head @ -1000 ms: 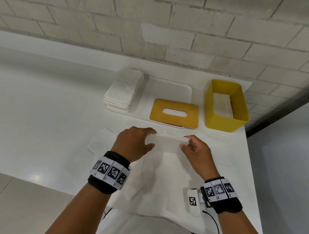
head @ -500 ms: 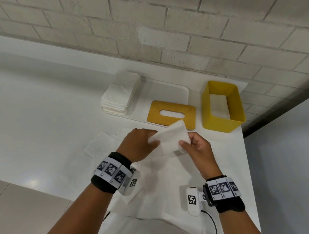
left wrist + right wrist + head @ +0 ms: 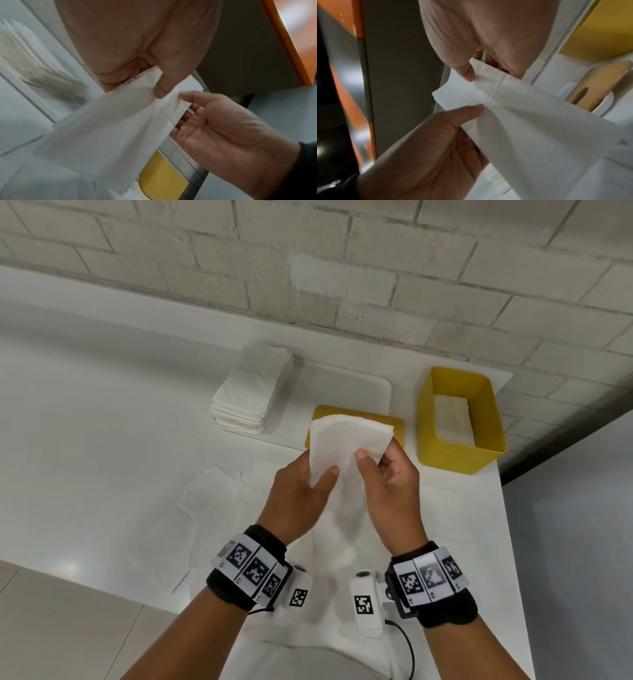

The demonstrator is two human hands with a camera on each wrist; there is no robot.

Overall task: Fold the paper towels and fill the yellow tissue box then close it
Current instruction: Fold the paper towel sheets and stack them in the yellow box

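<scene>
Against the brick wall, above the white counter (image 3: 102,440), the left hand (image 3: 298,494) and right hand (image 3: 394,484) had lifted the folded paper towel (image 3: 346,443), each pinching it, seemingly ready for the open yellow tissue box (image 3: 459,453) just right.

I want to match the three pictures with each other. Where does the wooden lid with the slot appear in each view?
Head: the wooden lid is at centre, mostly hidden behind the held paper towel.
Left wrist: not in it.
Right wrist: at the right edge, slot visible.
Shared landmark: the paper towel pinched by both hands.
</scene>
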